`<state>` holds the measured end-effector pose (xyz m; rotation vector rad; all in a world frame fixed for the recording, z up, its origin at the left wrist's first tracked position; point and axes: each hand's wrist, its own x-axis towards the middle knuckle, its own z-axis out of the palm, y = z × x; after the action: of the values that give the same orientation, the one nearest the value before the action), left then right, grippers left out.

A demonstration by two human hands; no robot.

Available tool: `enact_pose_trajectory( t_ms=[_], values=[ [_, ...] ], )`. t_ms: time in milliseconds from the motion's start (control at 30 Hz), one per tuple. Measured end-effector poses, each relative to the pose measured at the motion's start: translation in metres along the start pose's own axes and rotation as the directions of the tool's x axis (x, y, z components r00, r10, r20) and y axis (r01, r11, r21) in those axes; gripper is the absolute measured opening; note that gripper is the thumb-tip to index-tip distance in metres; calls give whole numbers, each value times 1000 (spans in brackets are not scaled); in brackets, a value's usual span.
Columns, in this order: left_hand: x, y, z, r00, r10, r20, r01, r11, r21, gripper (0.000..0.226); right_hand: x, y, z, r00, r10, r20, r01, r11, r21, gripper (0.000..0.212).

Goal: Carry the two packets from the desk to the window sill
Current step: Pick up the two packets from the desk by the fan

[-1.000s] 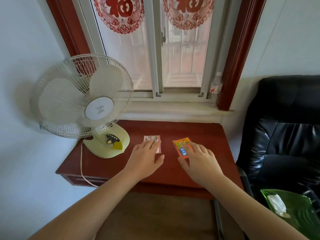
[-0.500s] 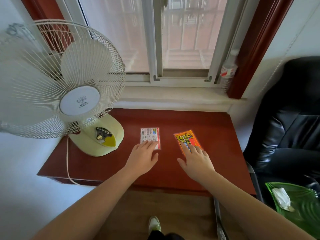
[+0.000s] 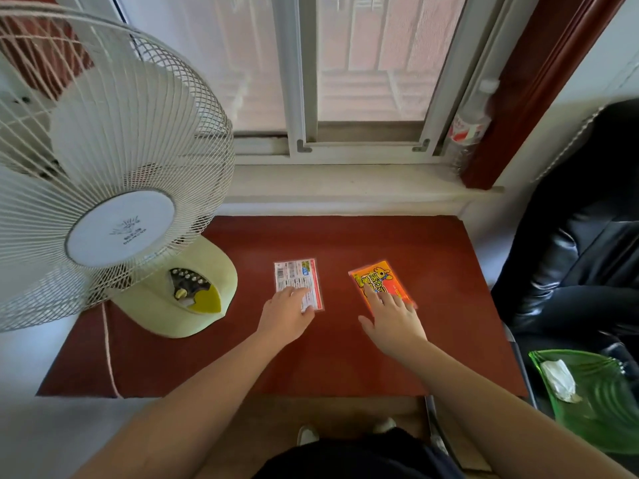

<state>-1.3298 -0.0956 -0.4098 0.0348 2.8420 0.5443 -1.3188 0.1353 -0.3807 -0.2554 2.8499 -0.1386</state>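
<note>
Orange packet (image 3: 380, 283) under right hand (image 3: 394, 323)

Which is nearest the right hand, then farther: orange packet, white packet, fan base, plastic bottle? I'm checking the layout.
From the right hand:
1. Orange packet, under its fingertips.
2. White packet, left, under the left hand.
3. Fan base, far left.
4. Plastic bottle, sill's right corner.

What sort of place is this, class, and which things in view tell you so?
Probably a home room or small office: a red-brown desk under a sliding window, a table fan on it, and a black padded chair alongside.
</note>
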Motion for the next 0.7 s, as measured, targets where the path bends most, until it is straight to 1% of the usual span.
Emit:
enact_pose_trajectory(
  t_ms=[100,167,233,367,467,533,600,700],
  values=[
    [13,0,7,994,-96,-48,88,986,-144,42,18,9,5,997,53,51,-55,998,31,70],
    [21,1,10,982,-179,-67,162,967,-196,40,32,18,5,991,100,89,-107,991,76,68],
    [30,1,12,954,-288,-82,262,936,-237,43,47,29,3,981,152,122,-167,978,124,65],
    [47,-3,14,873,-481,-86,449,859,-247,51,71,50,5,944,272,190,-311,923,228,61],
    [58,-4,17,778,-624,-70,586,761,-278,61,85,61,10,911,337,237,-398,869,295,61],
    [64,-3,21,733,-678,-48,642,714,-280,69,92,66,14,896,365,252,-433,843,320,63],
    [69,-1,24,708,-704,-51,672,694,-259,73,99,68,18,886,396,243,-458,834,308,67],
    [76,0,27,657,-752,-53,725,650,-229,80,110,69,21,857,451,251,-508,823,253,82]
  ],
)
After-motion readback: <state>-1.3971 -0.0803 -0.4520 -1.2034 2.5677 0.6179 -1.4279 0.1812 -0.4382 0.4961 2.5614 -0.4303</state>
